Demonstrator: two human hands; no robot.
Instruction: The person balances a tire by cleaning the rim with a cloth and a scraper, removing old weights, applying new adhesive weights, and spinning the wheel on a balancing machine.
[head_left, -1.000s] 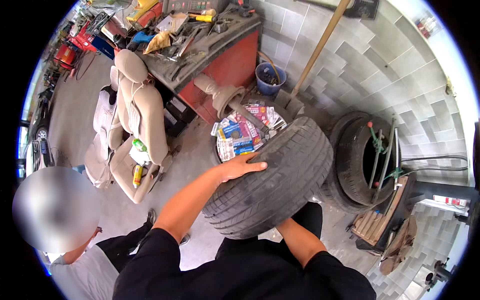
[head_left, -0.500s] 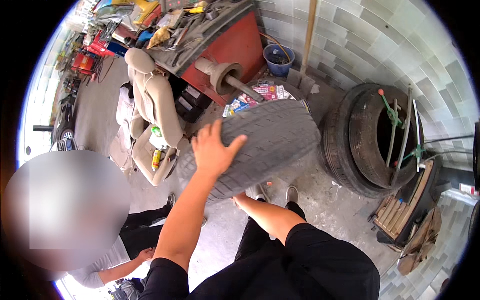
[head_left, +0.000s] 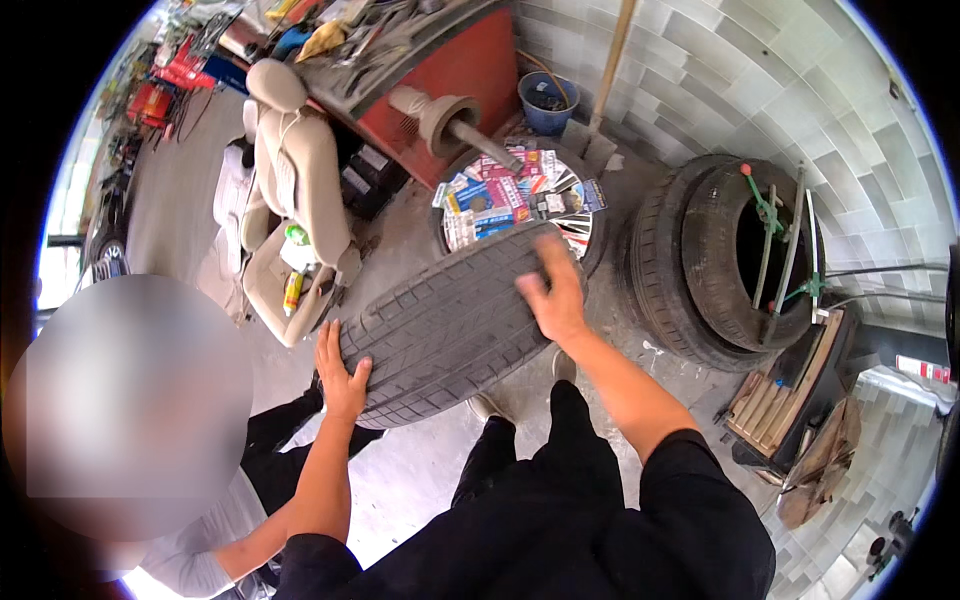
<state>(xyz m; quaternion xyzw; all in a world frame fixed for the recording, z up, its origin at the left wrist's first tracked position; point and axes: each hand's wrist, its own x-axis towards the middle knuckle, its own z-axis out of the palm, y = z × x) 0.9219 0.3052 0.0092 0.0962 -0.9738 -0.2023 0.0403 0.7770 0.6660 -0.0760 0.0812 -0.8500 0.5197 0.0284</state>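
A worn black tire (head_left: 450, 330) is in front of me, tread facing up, its length running from lower left to upper right. My left hand (head_left: 343, 375) rests against its left end, fingers extended and apart. At its right end my right hand (head_left: 558, 300) lies on the tread with spread fingers, slightly blurred. The tire's underside is hidden. Just beyond it, a round surface covered with colourful printed cards (head_left: 490, 200) shows.
Stacked tires (head_left: 690, 270) with metal rods stand on the right, near a wooden-slatted object (head_left: 785, 400). Beige car seats (head_left: 300, 190), a red workbench (head_left: 450, 80), a metal shaft with a flange (head_left: 440, 120) and a blue bucket (head_left: 548, 105) lie beyond. Another person (head_left: 210, 520) is at left.
The tire has come nearer, uncovering more of the printed cards. My left hand shifted from its top to its left end; my right hand went from underneath to the right end.
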